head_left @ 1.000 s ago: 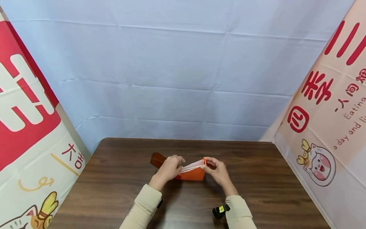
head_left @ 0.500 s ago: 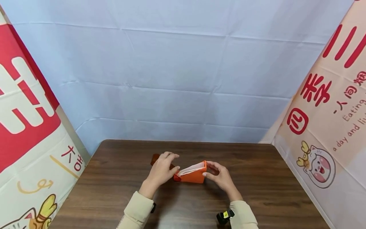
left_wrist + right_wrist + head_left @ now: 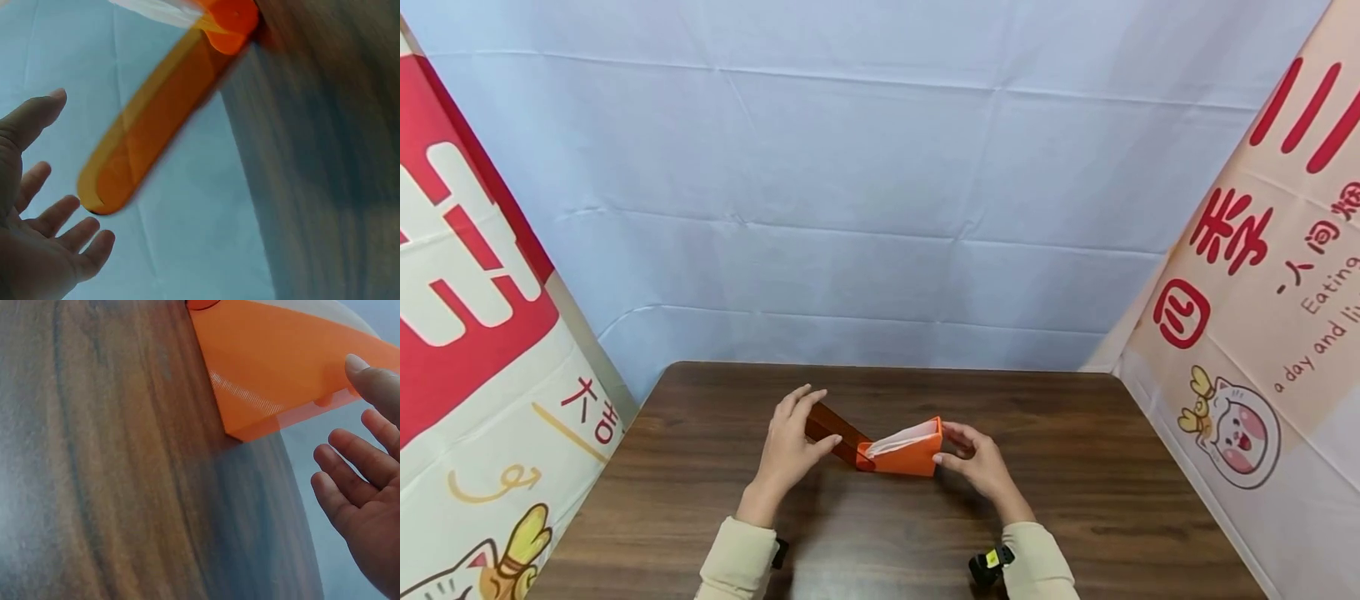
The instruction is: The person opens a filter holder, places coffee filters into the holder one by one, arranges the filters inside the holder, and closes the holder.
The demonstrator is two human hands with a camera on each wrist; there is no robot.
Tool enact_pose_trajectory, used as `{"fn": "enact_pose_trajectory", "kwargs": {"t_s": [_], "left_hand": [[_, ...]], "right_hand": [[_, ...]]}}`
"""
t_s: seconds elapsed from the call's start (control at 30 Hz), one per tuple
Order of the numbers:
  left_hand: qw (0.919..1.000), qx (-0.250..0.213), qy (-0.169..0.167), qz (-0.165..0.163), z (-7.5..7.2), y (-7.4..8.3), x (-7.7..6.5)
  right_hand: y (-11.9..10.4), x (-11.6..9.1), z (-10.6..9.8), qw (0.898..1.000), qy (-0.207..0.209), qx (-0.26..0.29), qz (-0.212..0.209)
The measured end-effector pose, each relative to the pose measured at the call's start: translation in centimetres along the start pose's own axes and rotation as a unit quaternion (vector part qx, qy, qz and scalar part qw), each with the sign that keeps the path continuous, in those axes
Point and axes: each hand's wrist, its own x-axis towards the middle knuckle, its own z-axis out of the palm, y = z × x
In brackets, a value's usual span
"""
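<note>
An orange box (image 3: 910, 458), with folded white sheets (image 3: 904, 439) inside, stands on the table. Its long brown-orange see-through lid (image 3: 838, 429) is swung back to the left on a hinge at the box's low end. My left hand (image 3: 788, 442) is spread at the lid's free end, thumb and fingers apart, holding nothing. In the left wrist view the fingertips lie right by the rounded tip of the lid (image 3: 144, 134). My right hand (image 3: 981, 467) is at the box's tall end. Its thumb overlaps the orange wall (image 3: 275, 362) in the right wrist view, with the other fingers loosely spread beside it.
The dark wooden table (image 3: 1075, 500) reaches back to a pale blue cloth (image 3: 865, 208). Printed cloths hang at the left (image 3: 467, 250) and right (image 3: 1285, 275). Black wrist cameras sit by both cuffs, the right one (image 3: 988, 567) with a yellow label.
My left hand has left the box's opening and moved left to the free end of the lid. The right hand has loosened and moved slightly right and down. The box has barely shifted.
</note>
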Motion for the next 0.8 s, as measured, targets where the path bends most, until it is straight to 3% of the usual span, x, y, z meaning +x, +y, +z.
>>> {"fn": "enact_pose_trajectory", "kwargs": {"t_s": [0.17,0.37,0.57,0.8], "left_hand": [[0.9977,-0.04,-0.012,-0.053,0.0,-1.5,-0.4],[0.9924,-0.101,-0.013,-0.069,0.9,-2.8,-0.8],[0.9839,-0.152,-0.015,-0.093,1.7,-3.9,-0.9],[0.9765,-0.157,-0.027,-0.145,2.0,-4.5,-0.7]], "right_hand": [[1.7,0.2,0.1,0.999,-0.009,0.026,0.021],[4.3,0.6,0.7,0.998,-0.002,0.028,0.048],[4.5,0.7,1.2,0.999,-0.021,-0.026,0.012],[4.1,0.9,1.1,0.993,-0.03,-0.112,-0.006]]}}
